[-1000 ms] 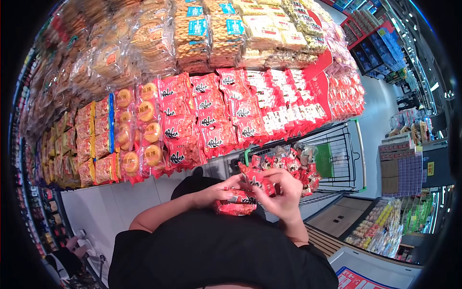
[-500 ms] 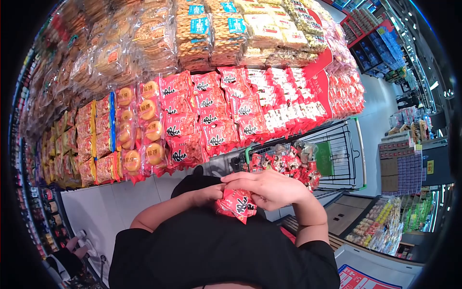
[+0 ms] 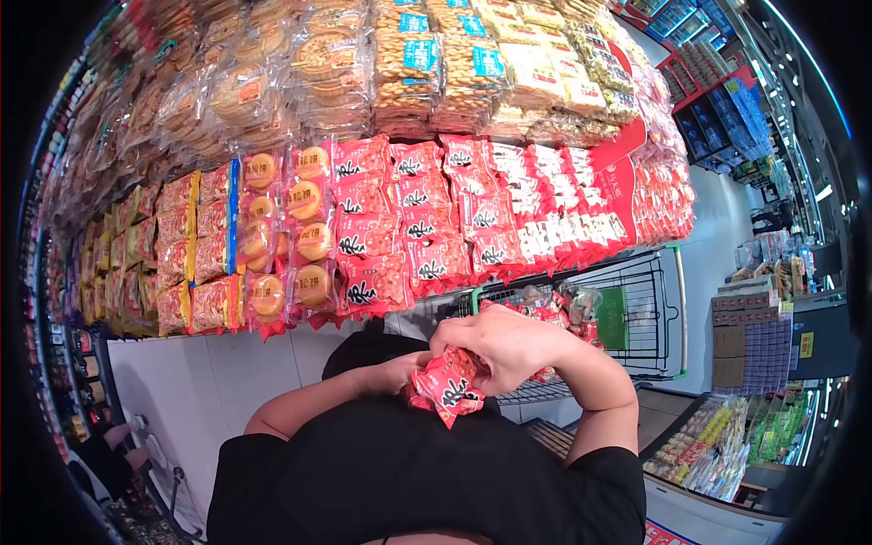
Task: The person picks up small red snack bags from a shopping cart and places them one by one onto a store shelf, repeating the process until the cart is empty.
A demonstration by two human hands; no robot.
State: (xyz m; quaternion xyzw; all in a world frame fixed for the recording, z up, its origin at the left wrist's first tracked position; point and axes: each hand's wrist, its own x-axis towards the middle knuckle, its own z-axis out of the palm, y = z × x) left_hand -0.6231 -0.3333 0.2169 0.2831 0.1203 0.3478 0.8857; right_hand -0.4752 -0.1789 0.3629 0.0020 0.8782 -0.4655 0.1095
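Close to my chest, both hands are wrapped around red snack packets (image 3: 445,386) with black characters on the wrapper. My left hand (image 3: 397,373) grips them from the left side, its fingers partly hidden behind the wrappers. Over the top and right side curls my right hand (image 3: 509,345), its fingertips pressed on the packets. More than one packet seems bunched there, with corners pointing down. Just ahead, rows of similar red packets (image 3: 427,263) lie on the display shelf.
A shopping cart (image 3: 683,309) with several red packets inside stands to the front right, below the shelf edge. Left of the red rows lie packs of round biscuits (image 3: 313,241). Behind them rise stacked bagged snacks (image 3: 409,73). A wooden-topped stand (image 3: 668,413) is at my right.
My right hand has lifted off the top of my left hand and bent around the packets, so more of the wrappers shows. The view has turned slightly, moving the shelf to the right.
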